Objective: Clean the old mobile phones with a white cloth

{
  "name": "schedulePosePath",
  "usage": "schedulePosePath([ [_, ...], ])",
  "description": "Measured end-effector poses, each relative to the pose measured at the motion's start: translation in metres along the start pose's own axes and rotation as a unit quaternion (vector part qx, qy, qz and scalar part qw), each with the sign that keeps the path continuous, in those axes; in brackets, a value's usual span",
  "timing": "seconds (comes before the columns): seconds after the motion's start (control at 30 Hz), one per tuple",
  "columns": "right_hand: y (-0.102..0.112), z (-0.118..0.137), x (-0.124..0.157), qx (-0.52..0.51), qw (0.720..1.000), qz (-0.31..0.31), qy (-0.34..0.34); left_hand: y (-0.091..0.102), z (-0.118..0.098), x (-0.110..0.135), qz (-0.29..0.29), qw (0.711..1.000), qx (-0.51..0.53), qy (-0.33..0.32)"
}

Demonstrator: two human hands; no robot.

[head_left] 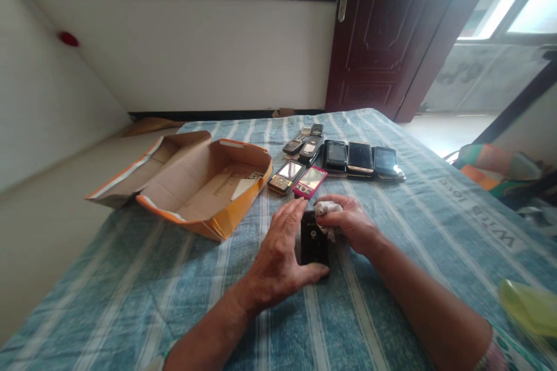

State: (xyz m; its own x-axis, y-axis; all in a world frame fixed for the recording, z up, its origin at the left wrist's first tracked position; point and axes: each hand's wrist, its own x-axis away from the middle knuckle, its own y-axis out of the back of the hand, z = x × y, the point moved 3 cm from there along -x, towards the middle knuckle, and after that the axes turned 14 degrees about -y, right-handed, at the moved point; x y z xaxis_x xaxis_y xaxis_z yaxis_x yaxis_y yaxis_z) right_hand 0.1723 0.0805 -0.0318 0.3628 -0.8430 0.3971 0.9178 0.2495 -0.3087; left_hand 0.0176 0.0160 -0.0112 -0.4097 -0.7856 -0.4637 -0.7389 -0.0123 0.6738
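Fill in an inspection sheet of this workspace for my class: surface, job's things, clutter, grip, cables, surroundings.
Surface: blue striped cloth, slightly creased.
Job's things: black phone with a round logo; white wad, cloth or tissue unclear, at its upper right.
Clutter: open cardboard box on the left; pink phone and other phones beyond the hands; yellow item at the right edge.
Grip: left hand holds the black phone, thumb at its near end; right hand pinches the white wad.
Cables: nothing seen.
Surroundings: white wall, dark red door.
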Motion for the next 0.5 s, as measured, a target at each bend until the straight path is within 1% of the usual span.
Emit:
schedulePosePath([
  [0.03, 0.0003, 0.0004, 0.0004, 0.015, 1.000, 0.002, 0.002, -0.0012, -0.0004, 0.0007, 0.035, 0.999, -0.006, -0.025],
  [0.1, 0.0005, 0.0008, 0.0007, 0.040, 0.999, 0.004, 0.008, -0.0036, 0.0000, 0.0025, 0.087, 0.995, -0.006, -0.053],
  [0.2, 0.0000, 0.0008, 0.0001, 0.086, 0.996, -0.014, 0.029, -0.0048, 0.0024, 0.0044, 0.121, 0.991, -0.010, -0.062],
  [0.27, -0.0007, 0.0015, -0.0002, 0.133, 0.989, -0.036, 0.058, -0.0044, 0.0044, 0.0051, 0.125, 0.991, -0.015, -0.054],
  [0.37, 0.0001, 0.0038, 0.0003, 0.198, 0.970, -0.085, 0.109, -0.0047, 0.0069, 0.0058, 0.119, 0.992, -0.020, -0.043],
  [0.43, 0.0034, 0.0059, 0.0010, 0.218, 0.959, -0.127, 0.132, -0.0058, 0.0081, 0.0065, 0.108, 0.993, -0.027, -0.040],
  [0.5, 0.0089, 0.0077, 0.0018, 0.220, 0.950, -0.174, 0.140, -0.0074, 0.0089, 0.0076, 0.099, 0.994, -0.036, -0.038],
])
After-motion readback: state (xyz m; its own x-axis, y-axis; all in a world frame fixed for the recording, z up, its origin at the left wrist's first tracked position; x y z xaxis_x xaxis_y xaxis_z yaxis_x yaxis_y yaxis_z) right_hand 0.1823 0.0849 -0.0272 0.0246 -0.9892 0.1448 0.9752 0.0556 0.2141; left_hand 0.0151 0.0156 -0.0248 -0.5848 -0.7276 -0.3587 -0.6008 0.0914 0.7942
